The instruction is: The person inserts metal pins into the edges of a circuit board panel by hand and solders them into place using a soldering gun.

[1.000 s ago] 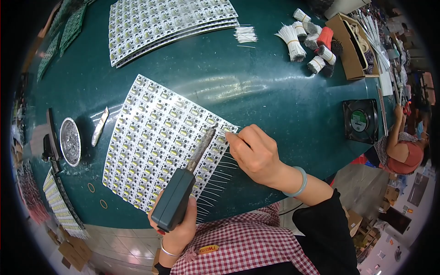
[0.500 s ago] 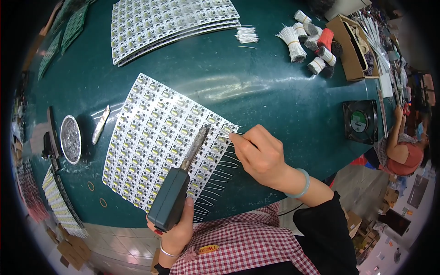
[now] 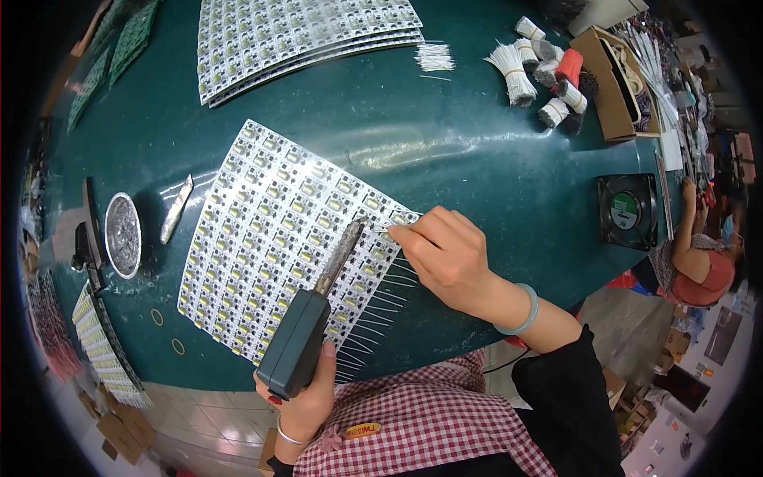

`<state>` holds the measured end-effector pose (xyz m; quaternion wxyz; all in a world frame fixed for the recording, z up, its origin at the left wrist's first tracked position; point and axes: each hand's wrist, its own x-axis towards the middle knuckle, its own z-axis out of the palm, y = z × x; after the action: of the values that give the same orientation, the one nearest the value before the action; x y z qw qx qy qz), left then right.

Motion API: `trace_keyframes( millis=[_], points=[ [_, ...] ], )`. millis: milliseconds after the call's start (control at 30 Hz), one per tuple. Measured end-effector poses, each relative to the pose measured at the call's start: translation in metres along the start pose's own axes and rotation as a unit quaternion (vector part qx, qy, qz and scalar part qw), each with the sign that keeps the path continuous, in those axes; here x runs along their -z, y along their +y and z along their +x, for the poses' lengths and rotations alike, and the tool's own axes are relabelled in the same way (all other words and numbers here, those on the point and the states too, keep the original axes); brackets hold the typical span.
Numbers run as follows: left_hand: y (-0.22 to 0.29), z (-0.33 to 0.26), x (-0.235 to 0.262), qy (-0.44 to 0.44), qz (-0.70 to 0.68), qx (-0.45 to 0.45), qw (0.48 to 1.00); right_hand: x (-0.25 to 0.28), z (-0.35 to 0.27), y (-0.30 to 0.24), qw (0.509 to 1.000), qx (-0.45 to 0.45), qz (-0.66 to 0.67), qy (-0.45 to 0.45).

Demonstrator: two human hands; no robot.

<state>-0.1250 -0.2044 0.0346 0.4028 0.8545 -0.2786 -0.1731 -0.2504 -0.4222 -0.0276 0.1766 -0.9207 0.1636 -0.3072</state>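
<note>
A white circuit board panel (image 3: pixel 266 215), covered in rows of small yellowish components, lies tilted on the green table. My left hand (image 3: pixel 311 401) is wrapped round the handle of a dark green soldering gun (image 3: pixel 292 343). Its metal tip reaches over the board towards the right corner. At that corner my right hand (image 3: pixel 447 256) is closed in a pinch, its fingertips low over the board on a thin white wire, mostly hidden by the fingers. Several thin white wires (image 3: pixel 367 326) stick out in a row from the board's right edge.
Stacked panels (image 3: pixel 310 32) lie at the back beside loose wires (image 3: pixel 435 57). Wire bundles (image 3: pixel 513 75), a cardboard box (image 3: pixel 600 87) and a black fan (image 3: pixel 627 211) stand right. Left are an oval metal dish (image 3: pixel 123 236) and a silvery stick (image 3: pixel 176 209). A co-worker (image 3: pixel 699 270) sits far right.
My right hand has shifted slightly left and up, its fingertips closer to the soldering gun's tip. The left hand keeps its hold on the gun, almost still.
</note>
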Motion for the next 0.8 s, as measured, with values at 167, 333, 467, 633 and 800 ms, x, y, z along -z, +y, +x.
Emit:
trace_keyframes(
  millis=[167, 333, 467, 633, 800],
  points=[
    [-0.001, 0.001, 0.0, -0.011, 0.01, -0.011, 1.0, 0.0, 0.001, -0.001, 1.0, 0.004, -0.014, -0.007],
    [0.002, 0.001, 0.002, -0.039, -0.005, 0.028, 0.999, 0.0, 0.001, -0.001, 1.0, 0.004, -0.013, -0.009],
    [-0.001, 0.002, 0.0, -0.041, -0.028, 0.006, 0.999, 0.001, 0.002, -0.003, 1.0, -0.016, 0.003, -0.011],
    [-0.002, 0.0, 0.001, -0.055, 0.002, -0.004, 0.998, 0.001, 0.002, -0.003, 1.0, -0.015, 0.001, -0.007],
    [0.011, 0.006, 0.001, -0.074, 0.007, -0.008, 0.997, 0.0, 0.002, -0.003, 1.0, -0.011, -0.005, -0.005]
  ],
)
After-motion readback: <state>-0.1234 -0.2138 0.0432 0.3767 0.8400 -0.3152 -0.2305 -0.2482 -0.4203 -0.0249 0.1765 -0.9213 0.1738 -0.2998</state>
